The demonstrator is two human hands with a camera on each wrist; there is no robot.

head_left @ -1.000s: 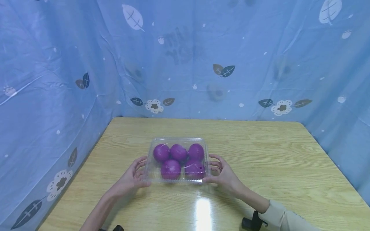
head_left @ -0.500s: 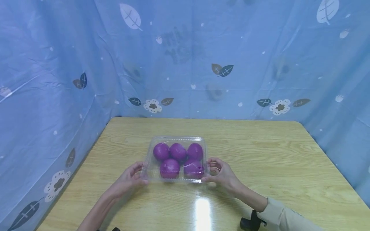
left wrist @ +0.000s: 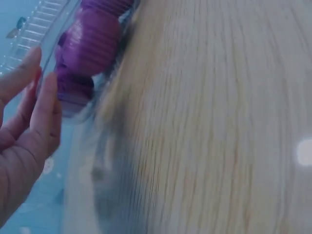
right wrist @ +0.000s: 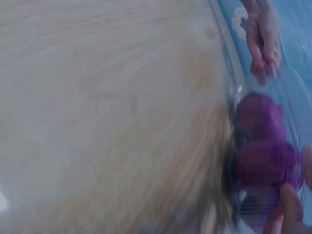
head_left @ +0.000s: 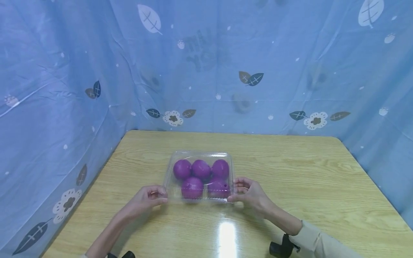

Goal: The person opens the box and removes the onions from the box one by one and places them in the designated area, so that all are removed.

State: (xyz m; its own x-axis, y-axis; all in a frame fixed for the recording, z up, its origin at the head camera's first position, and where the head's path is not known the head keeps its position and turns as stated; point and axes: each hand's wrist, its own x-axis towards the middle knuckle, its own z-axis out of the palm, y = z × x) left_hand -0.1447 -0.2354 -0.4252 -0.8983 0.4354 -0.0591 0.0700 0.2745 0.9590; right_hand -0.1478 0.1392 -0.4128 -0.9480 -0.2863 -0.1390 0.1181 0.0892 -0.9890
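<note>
A clear plastic clamshell container [head_left: 203,154] with its lid down is at the middle of the table, several purple balls [head_left: 192,187] inside. My left hand [head_left: 146,200] pinches its left edge near the front corner; in the left wrist view, thumb and fingertips [left wrist: 48,90] meet at the thin clear rim. At the opposite side my right hand [head_left: 253,197] grips the right edge, thumb on the front corner and fingers along the side. The right wrist view is blurred, but the purple balls [right wrist: 263,163] show through the plastic. Whether the container's underside touches the wood is unclear.
The light wooden table [head_left: 290,172] extends around the container on all sides. Blue leaf-patterned cloth [head_left: 206,53] hangs behind it and along both sides. A black wrist device [head_left: 282,247] sits by the right sleeve, and a bright reflection marks the front tabletop.
My left fingers have gone from spread along the container's left side to a pinch near its front corner. My right hand keeps its grip, its fingers slightly lower. The container has barely shifted.
</note>
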